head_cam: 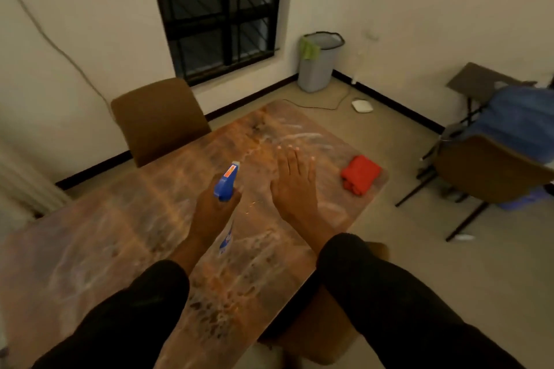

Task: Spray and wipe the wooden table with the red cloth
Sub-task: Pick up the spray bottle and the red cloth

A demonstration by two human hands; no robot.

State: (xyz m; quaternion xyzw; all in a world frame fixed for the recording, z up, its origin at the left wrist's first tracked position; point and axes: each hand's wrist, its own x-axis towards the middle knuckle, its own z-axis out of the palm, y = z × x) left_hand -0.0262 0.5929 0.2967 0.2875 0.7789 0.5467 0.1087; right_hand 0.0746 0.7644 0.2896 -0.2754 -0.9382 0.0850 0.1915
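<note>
One blue-headed plastic spray bottle (227, 181) clamped in the left grip (214, 210); right grip (295, 186) spread flat; one folded red cloth (360, 175) on the wooden desk (120, 243); one grey bin (319, 61).

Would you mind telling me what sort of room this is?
Probably a plain dining room at home: a wooden table with brown chairs, a barred window, and a grey bin in the corner.

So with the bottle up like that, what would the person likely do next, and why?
Probably squeeze the trigger. The left hand grips the spray bottle with its nozzle aimed over the wooden table, while the right hand hovers open and holds nothing. The red cloth lies folded near the table's right edge, untouched, so wiping likely comes after spraying.
</note>
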